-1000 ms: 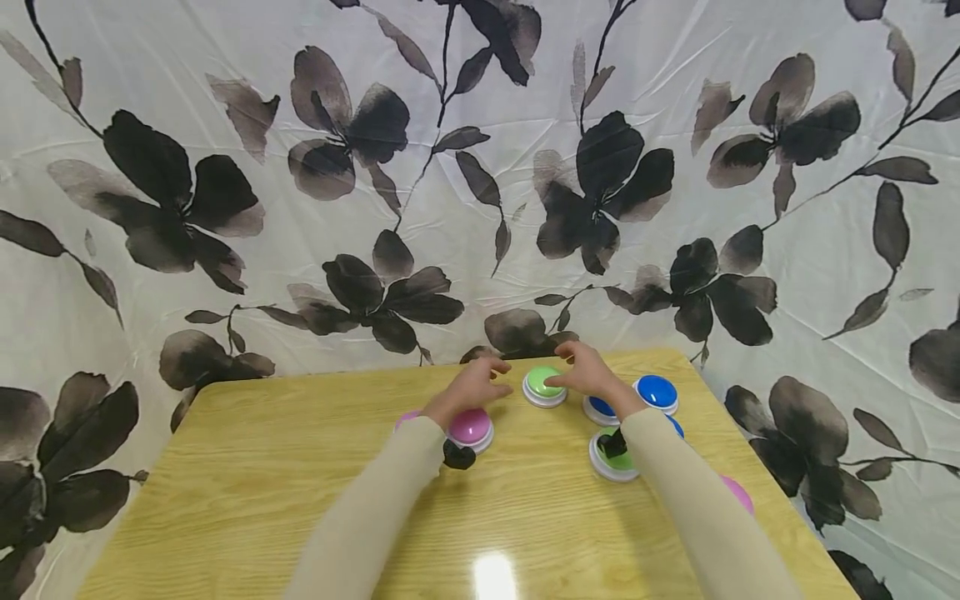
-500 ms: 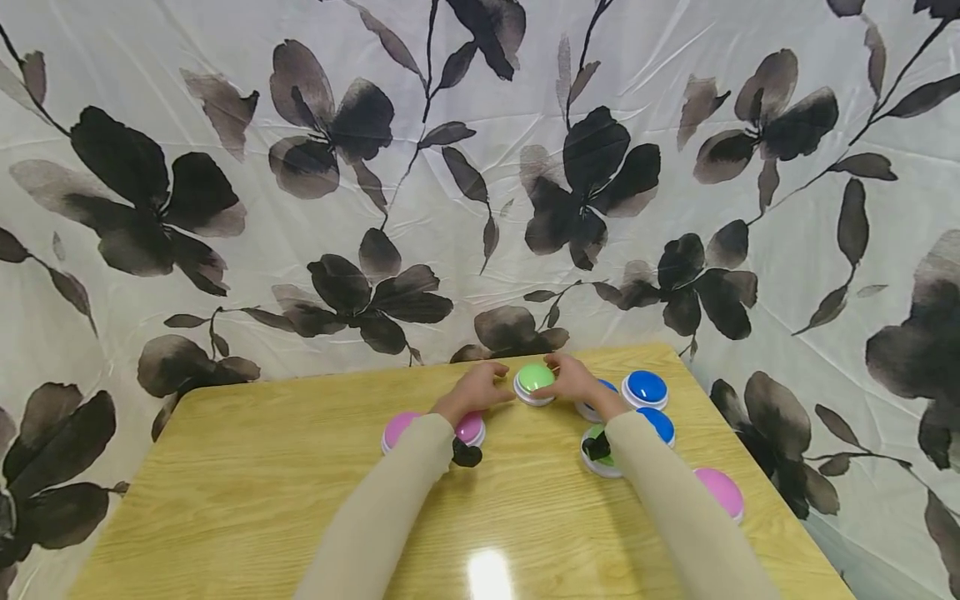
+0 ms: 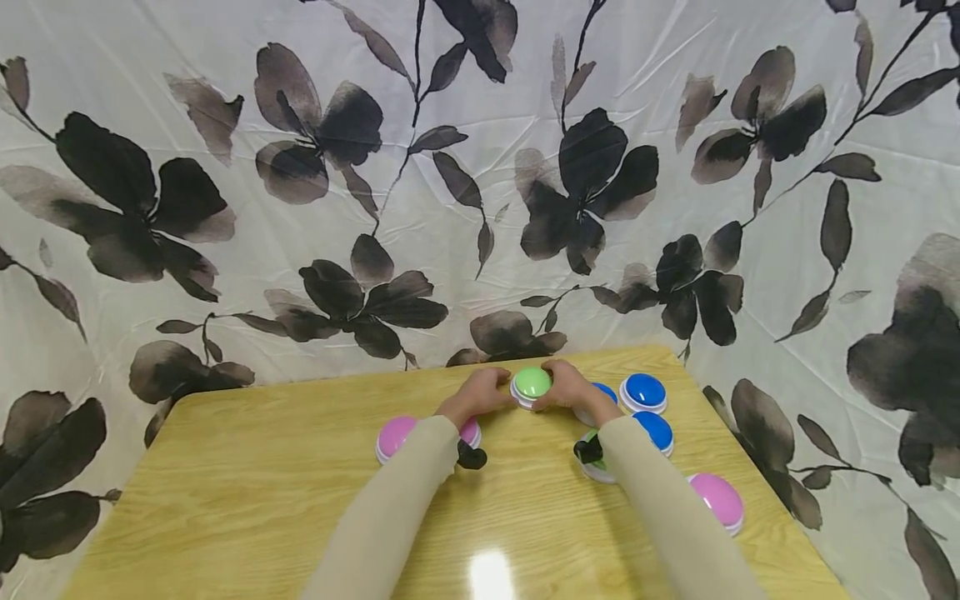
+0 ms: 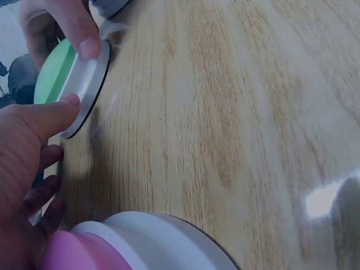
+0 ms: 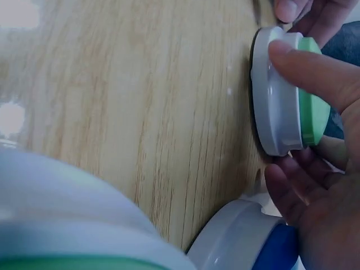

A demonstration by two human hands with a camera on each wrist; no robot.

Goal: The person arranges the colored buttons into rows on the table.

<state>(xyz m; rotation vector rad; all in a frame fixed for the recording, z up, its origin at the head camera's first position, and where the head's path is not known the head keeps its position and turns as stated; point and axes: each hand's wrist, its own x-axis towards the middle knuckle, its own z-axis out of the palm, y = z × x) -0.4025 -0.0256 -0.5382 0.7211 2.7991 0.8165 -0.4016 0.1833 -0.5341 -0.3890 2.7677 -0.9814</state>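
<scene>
Near the table's back edge, a green-domed button with a white base (image 3: 532, 382) is between both hands. My left hand (image 3: 480, 393) holds its left side, the thumb on the white base in the left wrist view; several lower fingers of that hand (image 4: 25, 152) spread clear of it. On the opposite side, my right hand (image 3: 568, 389) grips the button, its thumb lying across the base (image 5: 274, 95) in the right wrist view. Whether the base touches the table cannot be told. Part of each hand's grip is hidden.
Two pink buttons (image 3: 395, 435) lie by my left wrist, one partly covered. Around my right forearm are blue buttons (image 3: 647, 390), another green button (image 3: 597, 472) and a pink one (image 3: 717, 498). Flowered cloth (image 3: 420, 192) hangs behind the wooden table (image 3: 262, 475).
Both hands have closed in on the green button from its two sides and now touch it. The view has shifted slightly, and the pink button at right shows more fully.
</scene>
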